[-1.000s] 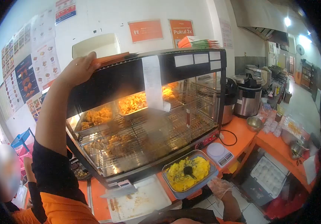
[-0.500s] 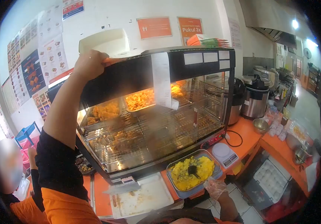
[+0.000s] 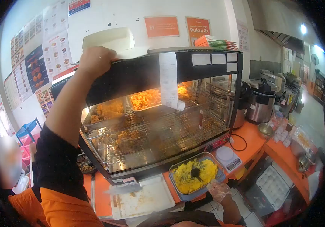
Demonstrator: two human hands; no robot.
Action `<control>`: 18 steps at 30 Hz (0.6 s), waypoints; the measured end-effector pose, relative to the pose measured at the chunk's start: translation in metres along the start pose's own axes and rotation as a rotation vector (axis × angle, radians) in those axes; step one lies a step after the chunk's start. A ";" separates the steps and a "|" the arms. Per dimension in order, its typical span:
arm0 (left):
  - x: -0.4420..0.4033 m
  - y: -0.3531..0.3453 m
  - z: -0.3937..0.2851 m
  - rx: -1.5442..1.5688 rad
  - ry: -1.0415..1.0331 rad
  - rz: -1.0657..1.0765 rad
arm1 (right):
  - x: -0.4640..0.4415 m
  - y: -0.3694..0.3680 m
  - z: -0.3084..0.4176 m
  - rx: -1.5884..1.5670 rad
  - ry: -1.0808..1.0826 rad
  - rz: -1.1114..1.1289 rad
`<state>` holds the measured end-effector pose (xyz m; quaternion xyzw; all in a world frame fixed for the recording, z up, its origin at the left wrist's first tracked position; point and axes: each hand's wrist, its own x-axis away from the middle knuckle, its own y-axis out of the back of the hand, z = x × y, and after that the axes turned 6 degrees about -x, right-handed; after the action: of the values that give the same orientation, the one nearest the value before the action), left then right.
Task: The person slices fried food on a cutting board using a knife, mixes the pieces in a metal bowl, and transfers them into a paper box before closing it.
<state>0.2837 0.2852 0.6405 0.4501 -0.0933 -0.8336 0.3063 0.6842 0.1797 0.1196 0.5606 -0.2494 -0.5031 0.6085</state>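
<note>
On top of the glass food warmer (image 3: 204,56), my left hand (image 3: 97,61) is closed on a white paper food box (image 3: 111,39) whose flap hangs over the warmer's upper edge. My right hand (image 3: 219,190), in a clear plastic glove, is beside the near right corner of a metal tray (image 3: 177,191). Its fingers look loosely stretched out, with nothing visible in them. Yellow rice-like food (image 3: 187,178) fills the tray, and a black scoop (image 3: 196,174) rests in it. Behind the glass, fried food (image 3: 145,99) sits in trays on wire racks.
A white cutting board (image 3: 143,202) with a knife (image 3: 124,189) lies before the warmer. Right of the tray stands a kitchen scale (image 3: 228,159). Rice cookers (image 3: 260,106) and a metal bowl (image 3: 265,130) are farther right. At far left is another person (image 3: 24,204).
My left hand has drawn the paper box slightly, and more of its flap shows over the warmer's edge. The view has shifted a little. My right hand remains by the tray.
</note>
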 end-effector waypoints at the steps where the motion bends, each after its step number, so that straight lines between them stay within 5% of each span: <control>1: 0.000 -0.004 -0.002 -0.054 0.002 0.005 | -0.001 -0.001 0.000 -0.027 -0.030 0.005; 4: -0.008 -0.006 0.002 -0.070 0.199 -0.018 | -0.001 0.007 0.003 -0.027 0.071 -0.052; 7: -0.015 -0.010 0.034 0.129 0.135 -0.046 | -0.009 0.053 0.037 -0.078 -0.105 0.064; 11: -0.015 -0.002 0.045 0.316 0.152 0.081 | -0.009 -0.010 -0.003 0.054 0.046 -0.150; 13: -0.014 -0.007 0.035 0.130 0.183 0.023 | -0.019 0.026 0.019 0.131 0.202 -0.100; 16: -0.008 0.004 0.014 0.000 0.294 -0.082 | -0.026 0.046 0.041 -0.084 0.011 -0.085; 18: -0.006 0.018 0.021 0.014 0.445 -0.177 | -0.028 0.020 0.022 -0.058 0.170 -0.122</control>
<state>0.2769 0.2723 0.6646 0.6311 0.0104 -0.7370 0.2418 0.6610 0.1925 0.1513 0.5977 -0.1478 -0.4967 0.6117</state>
